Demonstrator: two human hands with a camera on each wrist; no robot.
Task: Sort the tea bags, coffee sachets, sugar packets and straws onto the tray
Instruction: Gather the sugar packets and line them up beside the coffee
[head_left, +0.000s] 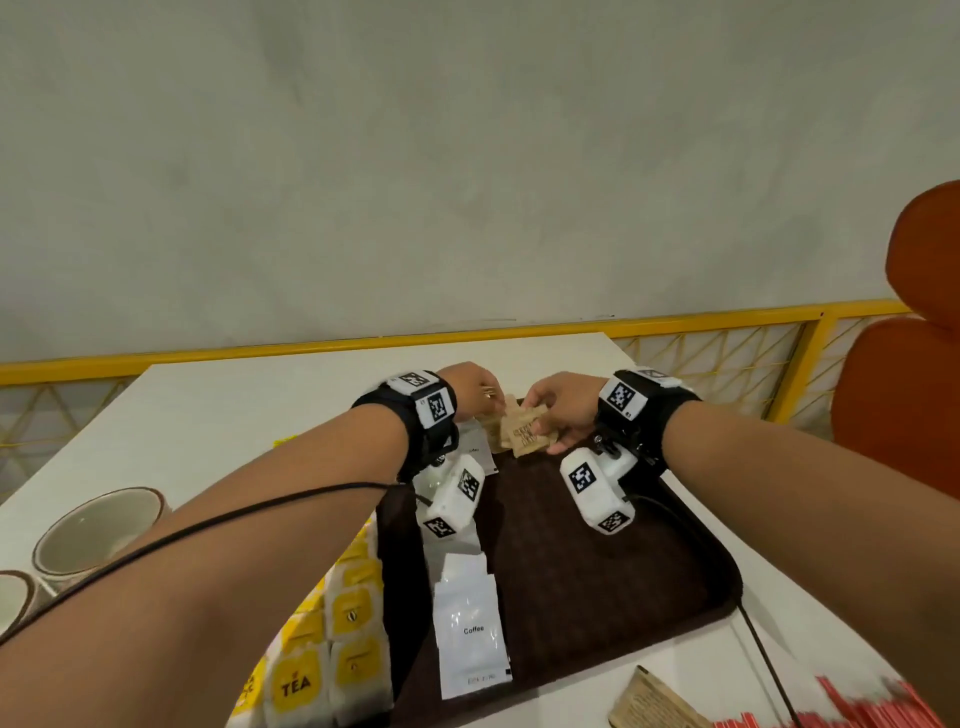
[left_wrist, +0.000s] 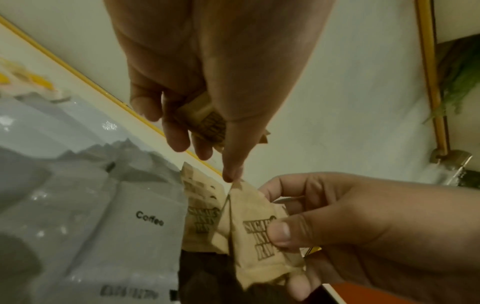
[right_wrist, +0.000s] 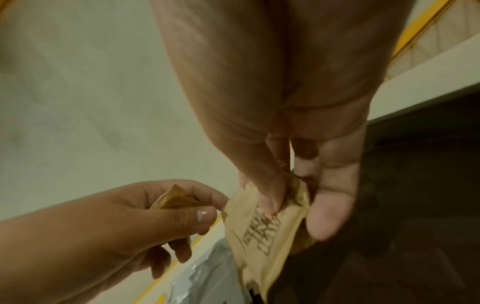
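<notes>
A: Where are the sugar packets (head_left: 524, 434) held?

B: At the tray's (head_left: 675, 582) 12 o'clock edge. One brown packet is pinched between thumb and fingers of the right hand (head_left: 558, 410); another is curled inside the left hand (head_left: 475, 387). The exact number in the cluster cannot be told.

A: And what is found outward from there?

B: White coffee sachets (head_left: 470, 639) are laid in an overlapping row along the tray's 9 o'clock side; three or so can be made out. Yellow-labelled tea bags (head_left: 353, 623) are spread on the white table (head_left: 218, 415) just beyond that side. Red straws (head_left: 852, 706) are seen at 5 o'clock, near a brown packet (head_left: 654, 701) off the tray.

A: The surroundings?

B: Two cups (head_left: 93, 535) are seen at 8 o'clock, partly hidden by the left forearm. A grey wall (head_left: 467, 156) and a yellow rail (head_left: 727, 319) are seen past the table, an orange chair (head_left: 904, 364) at 3 o'clock.
</notes>
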